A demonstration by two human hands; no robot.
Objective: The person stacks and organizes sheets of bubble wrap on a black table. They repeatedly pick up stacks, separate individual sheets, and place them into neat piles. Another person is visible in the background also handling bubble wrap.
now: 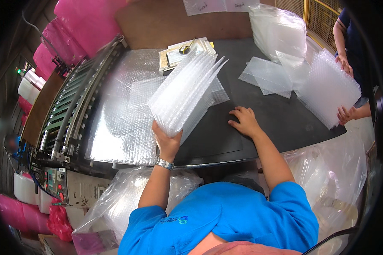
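Note:
My left hand grips the near end of a stack of bubble wrap sheets, held tilted above the table, its far edges fanning apart. My right hand rests palm down on the black table mat, fingers spread, holding nothing. Under and left of the stack lies a large layer of bubble wrap. A few loose bubble wrap pieces lie on the mat to the right, beyond my right hand.
At the right, another person's hands hold a bubble wrap stack. Papers with a tape measure lie at the back. A roller machine borders the left. Filled plastic bags stand back right; more bags sit below the table.

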